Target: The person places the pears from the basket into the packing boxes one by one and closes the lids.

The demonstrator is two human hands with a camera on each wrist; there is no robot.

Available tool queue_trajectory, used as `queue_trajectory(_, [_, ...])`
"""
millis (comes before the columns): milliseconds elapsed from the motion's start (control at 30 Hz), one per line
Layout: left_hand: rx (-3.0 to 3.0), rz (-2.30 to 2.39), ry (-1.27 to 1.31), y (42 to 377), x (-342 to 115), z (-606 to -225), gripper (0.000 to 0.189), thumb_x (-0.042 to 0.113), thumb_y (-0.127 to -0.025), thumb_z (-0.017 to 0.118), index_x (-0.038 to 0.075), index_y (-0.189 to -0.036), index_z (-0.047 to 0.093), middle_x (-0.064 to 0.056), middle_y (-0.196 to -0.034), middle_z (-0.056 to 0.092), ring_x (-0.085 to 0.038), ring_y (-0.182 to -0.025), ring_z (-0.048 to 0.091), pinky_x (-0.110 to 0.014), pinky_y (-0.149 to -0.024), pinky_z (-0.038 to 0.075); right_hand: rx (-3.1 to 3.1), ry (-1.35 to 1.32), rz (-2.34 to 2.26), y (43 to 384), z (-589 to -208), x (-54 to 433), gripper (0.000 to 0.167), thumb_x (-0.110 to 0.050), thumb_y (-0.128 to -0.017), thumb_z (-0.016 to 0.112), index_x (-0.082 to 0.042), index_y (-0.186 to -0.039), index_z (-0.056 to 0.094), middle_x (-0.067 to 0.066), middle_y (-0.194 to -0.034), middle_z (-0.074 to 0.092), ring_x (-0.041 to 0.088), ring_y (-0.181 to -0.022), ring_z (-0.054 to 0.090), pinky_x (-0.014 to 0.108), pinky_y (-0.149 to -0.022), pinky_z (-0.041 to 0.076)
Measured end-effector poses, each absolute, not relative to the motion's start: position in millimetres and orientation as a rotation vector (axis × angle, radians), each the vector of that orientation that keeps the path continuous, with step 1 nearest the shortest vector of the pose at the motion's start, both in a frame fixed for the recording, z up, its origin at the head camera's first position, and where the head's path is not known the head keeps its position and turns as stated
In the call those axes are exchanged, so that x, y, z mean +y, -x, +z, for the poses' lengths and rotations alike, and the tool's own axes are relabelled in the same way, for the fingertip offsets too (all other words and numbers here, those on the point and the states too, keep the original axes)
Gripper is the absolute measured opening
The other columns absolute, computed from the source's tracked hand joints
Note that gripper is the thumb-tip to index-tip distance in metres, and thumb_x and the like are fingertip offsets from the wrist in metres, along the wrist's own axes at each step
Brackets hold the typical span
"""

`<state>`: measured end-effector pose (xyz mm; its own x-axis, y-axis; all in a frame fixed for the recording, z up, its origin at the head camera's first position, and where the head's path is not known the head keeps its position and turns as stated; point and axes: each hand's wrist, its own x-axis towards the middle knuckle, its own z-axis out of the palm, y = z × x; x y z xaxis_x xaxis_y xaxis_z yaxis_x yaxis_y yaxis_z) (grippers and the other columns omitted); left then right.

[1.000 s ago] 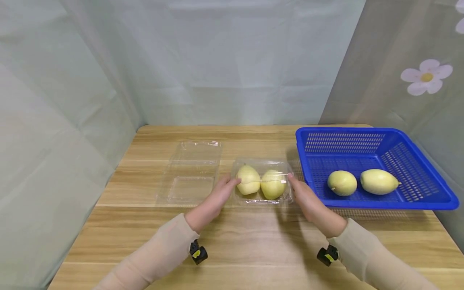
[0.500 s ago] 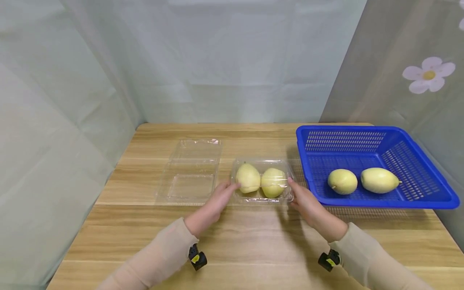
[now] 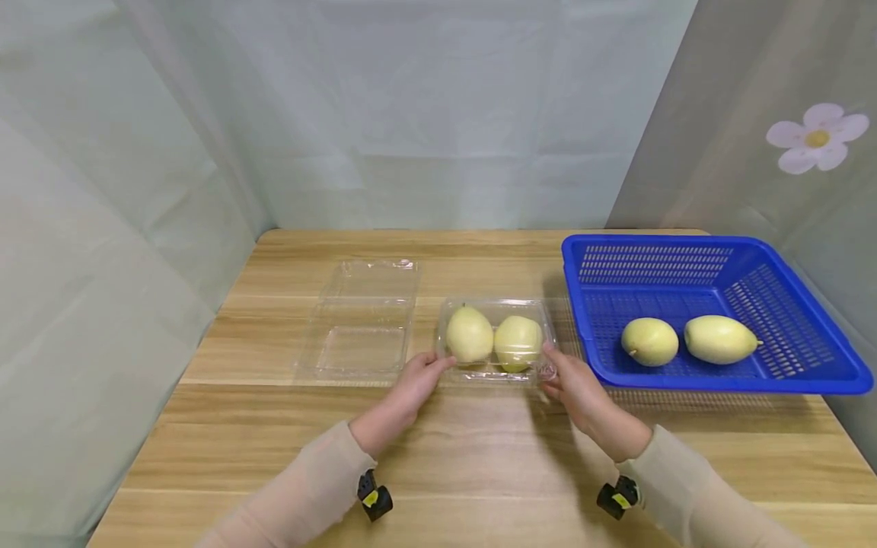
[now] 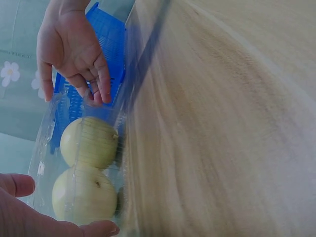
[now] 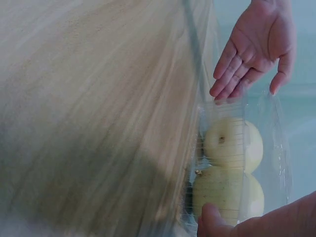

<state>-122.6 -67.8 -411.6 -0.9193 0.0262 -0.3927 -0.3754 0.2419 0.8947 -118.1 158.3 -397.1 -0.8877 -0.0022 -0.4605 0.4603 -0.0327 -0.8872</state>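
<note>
Two pale yellow-green pears (image 3: 469,336) lie side by side inside a clear plastic clamshell box (image 3: 493,376) with its lid down, near the middle of the table. At its left front corner, my left hand (image 3: 414,383) holds the box, the thumb on the lid's edge and the fingers low along the end wall. My right hand (image 3: 578,392) grips the right front corner in the same manner. In the right wrist view, the left hand (image 5: 261,44) shows its thumb and fingers on either side of the box's end. The left wrist view shows the right hand (image 4: 74,54) likewise.
A second clear clamshell box (image 3: 359,350) lies with its lid folded back, left of the filled one. To the right stands a blue plastic basket (image 3: 726,380) with two more pale fruits (image 3: 719,339) in it, one longer than the other. Curtains (image 3: 452,114) hang behind the wooden table.
Both hands have slid along the box's ends towards its front corners, thumbs lower on the lid's edge. The box itself has stayed nearly in place. The view has tilted slightly.
</note>
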Motion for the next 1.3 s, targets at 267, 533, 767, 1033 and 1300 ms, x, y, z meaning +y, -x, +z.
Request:
queue_trajectory(267, [2.175,1.740,0.345,121.2,-67.0,-421.3,0.063,0.024,-0.093,0.055,-0.017,-0.136,0.034,-0.033,-0.139,0.040,-0.046,-0.129,0.040,-0.053,-0.111,0.033,1.911,-0.481,-2.015,117.0,-407.6,159.1,0.063,-0.023,-0.103,0.037,0.021,-0.140,0.011,0.028,-0.134,0.027,0.037,-0.120,0.038,0.045,-0.114,0.032])
queue_trajectory(533, [2.099,1.856,0.383,118.2,-64.4,-424.1,0.045,0.016,-0.092,0.057,-0.016,-0.121,0.043,-0.020,-0.106,0.055,-0.030,-0.098,0.056,-0.042,-0.095,0.051,1.905,-0.475,-2.011,115.8,-412.4,159.5,0.063,-0.022,-0.103,0.039,0.023,-0.137,0.013,0.024,-0.117,0.034,0.042,-0.122,0.039,0.049,-0.113,0.032])
queue_trajectory(767, [1.963,2.024,0.305,115.2,-67.5,-429.5,0.033,0.012,-0.092,0.059,-0.014,-0.109,0.046,-0.014,-0.092,0.059,-0.016,-0.081,0.061,-0.027,-0.082,0.058,1.898,-0.508,-2.033,113.9,-414.7,161.5,0.043,-0.022,-0.102,0.043,0.014,-0.122,0.032,0.009,-0.096,0.044,0.013,-0.086,0.056,0.020,-0.081,0.051])
queue_trajectory(1033, [1.893,2.065,0.374,116.2,-64.8,-431.3,0.020,0.004,-0.095,0.048,-0.011,-0.108,0.046,-0.012,-0.093,0.059,-0.012,-0.079,0.059,-0.030,-0.085,0.057,1.870,-0.498,-2.080,113.2,-414.4,162.3,0.038,-0.019,-0.102,0.041,0.013,-0.122,0.034,0.001,-0.086,0.046,0.006,-0.077,0.054,0.018,-0.075,0.052])
queue_trajectory(1300, [1.850,2.088,0.375,117.1,-66.8,-433.5,0.017,0.005,-0.098,0.045,-0.010,-0.105,0.047,-0.015,-0.094,0.060,-0.013,-0.080,0.060,-0.032,-0.087,0.057,1.865,-0.501,-2.116,113.3,-416.0,162.6,0.035,-0.015,-0.102,0.041,0.013,-0.122,0.036,0.003,-0.089,0.048,0.004,-0.076,0.055,0.016,-0.077,0.053])
